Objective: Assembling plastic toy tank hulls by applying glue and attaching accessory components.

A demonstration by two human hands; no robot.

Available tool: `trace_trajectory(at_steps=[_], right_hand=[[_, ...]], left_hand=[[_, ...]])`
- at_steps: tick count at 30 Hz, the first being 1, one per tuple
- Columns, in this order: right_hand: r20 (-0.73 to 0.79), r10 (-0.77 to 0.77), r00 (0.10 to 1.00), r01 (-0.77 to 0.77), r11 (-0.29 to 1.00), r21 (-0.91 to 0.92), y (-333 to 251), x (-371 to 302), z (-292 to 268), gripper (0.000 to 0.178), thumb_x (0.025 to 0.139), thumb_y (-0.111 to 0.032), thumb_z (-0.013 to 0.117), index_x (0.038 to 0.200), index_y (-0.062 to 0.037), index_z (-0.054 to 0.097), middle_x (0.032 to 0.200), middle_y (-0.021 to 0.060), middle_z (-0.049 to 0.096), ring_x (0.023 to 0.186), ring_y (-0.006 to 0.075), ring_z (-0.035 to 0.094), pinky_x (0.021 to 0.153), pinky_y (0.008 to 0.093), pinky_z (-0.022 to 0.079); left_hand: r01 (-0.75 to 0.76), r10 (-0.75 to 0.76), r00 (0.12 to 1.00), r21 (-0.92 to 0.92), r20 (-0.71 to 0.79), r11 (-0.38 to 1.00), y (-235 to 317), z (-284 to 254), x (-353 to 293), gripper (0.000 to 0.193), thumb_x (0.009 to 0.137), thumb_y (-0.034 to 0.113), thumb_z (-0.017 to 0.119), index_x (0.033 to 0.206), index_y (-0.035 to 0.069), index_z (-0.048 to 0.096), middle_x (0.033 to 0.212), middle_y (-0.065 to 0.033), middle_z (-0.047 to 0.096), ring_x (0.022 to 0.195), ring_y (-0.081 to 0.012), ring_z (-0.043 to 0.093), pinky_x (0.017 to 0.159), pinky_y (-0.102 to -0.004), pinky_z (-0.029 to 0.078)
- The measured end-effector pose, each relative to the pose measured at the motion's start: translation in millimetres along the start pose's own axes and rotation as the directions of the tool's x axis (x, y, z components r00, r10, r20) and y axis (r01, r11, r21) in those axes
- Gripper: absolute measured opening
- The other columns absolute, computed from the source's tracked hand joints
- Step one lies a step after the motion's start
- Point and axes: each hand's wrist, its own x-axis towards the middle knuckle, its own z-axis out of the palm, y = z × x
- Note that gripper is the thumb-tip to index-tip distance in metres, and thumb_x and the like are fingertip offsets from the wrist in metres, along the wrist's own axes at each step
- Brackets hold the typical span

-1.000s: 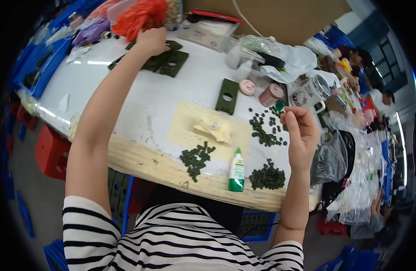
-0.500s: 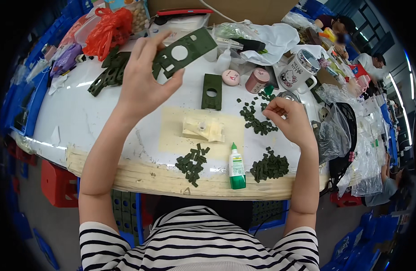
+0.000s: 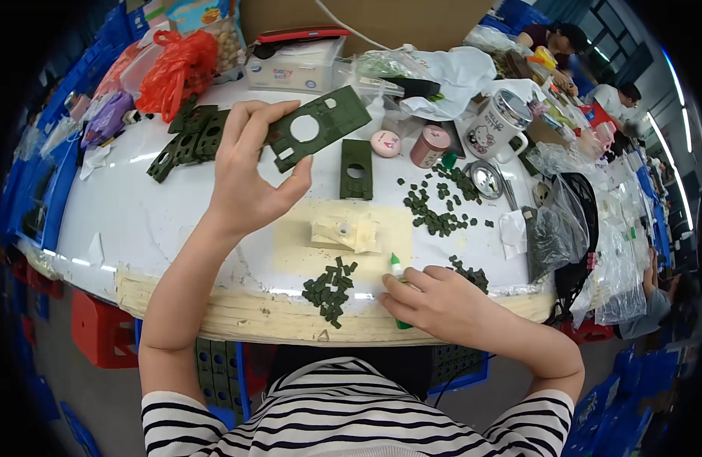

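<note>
My left hand is closed on a dark green plastic plate with a large round hole, held tilted above the table between thumb and fingers. Fingers of my right hand wrap around a small glue bottle at the table's near side; its green tip and a bit of its base show, the middle is covered. A similar green plate lies beyond a block wrapped in cream tape. Small dark green pieces lie in a near pile, a pile partly behind my right hand, and a scattered group.
More green plates are stacked at the left. Along the back stand a red plastic bag, a pink tin, a white mug and clear bags. A round metal lid lies near the mug. Other people sit at the far right.
My right hand has come down from the scattered pieces to the glue bottle and closed on it. The left hand still holds its plate, at much the same place.
</note>
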Motion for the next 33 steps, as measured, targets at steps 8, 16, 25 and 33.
trace_trajectory(at_steps=[8, 16, 25, 33], right_hand=[[-0.58, 0.191, 0.792, -0.21, 0.977, 0.035, 30.1, -10.6, -82.9, 0.028, 0.073, -0.025, 0.069, 0.09, -0.0057, 0.057, 0.082, 0.0015, 0.05, 0.07, 0.015, 0.053, 0.06, 0.0262, 0.045], [-0.645, 0.607, 0.463, -0.169, 0.775, 0.608, 28.8, -10.0, -51.2, 0.041, 0.079, -0.035, 0.072, 0.096, -0.0051, 0.049, 0.074, 0.0031, 0.051, 0.058, 0.0115, 0.045, 0.053, 0.0267, 0.038], [-0.371, 0.907, 0.199, 0.44, 0.256, 0.861, 46.6, 14.0, -35.4, 0.06, 0.076, -0.054, 0.076, 0.102, -0.007, 0.05, 0.08, 0.0057, 0.06, 0.07, 0.0125, 0.056, 0.061, 0.0261, 0.045], [-0.208, 0.793, 0.572, 0.501, -0.137, 0.855, 47.5, 27.4, -8.1, 0.055, 0.079, -0.051, 0.075, 0.102, -0.0054, 0.053, 0.097, 0.0142, 0.062, 0.095, 0.0182, 0.059, 0.087, 0.0334, 0.045]], left_hand=[[0.0, 0.003, 1.0, -0.211, 0.013, 0.978, 14.3, -10.5, -5.8, 0.055, 0.07, -0.004, 0.065, 0.123, -0.004, 0.051, 0.115, -0.0114, 0.044, 0.097, -0.0192, 0.056, 0.088, -0.0307, 0.05], [0.183, -0.075, 0.973, -0.535, 0.217, 0.825, 28.0, -5.1, -21.8, 0.062, 0.073, -0.003, 0.062, 0.131, -0.008, 0.041, 0.131, -0.0189, 0.051, 0.113, -0.0224, 0.057, 0.099, -0.0357, 0.047], [0.284, -0.037, 0.928, -0.638, 0.371, 0.716, 40.7, 3.5, -31.9, 0.066, 0.07, -0.004, 0.069, 0.13, -0.009, 0.042, 0.133, -0.0239, 0.049, 0.107, -0.0221, 0.062, 0.096, -0.0356, 0.051], [0.347, -0.089, 0.904, -0.596, 0.418, 0.724, 42.1, 9.1, -36.0, 0.065, 0.073, -0.008, 0.069, 0.13, -0.003, 0.039, 0.137, -0.0219, 0.044, 0.108, -0.02, 0.06, 0.092, -0.0304, 0.052]])
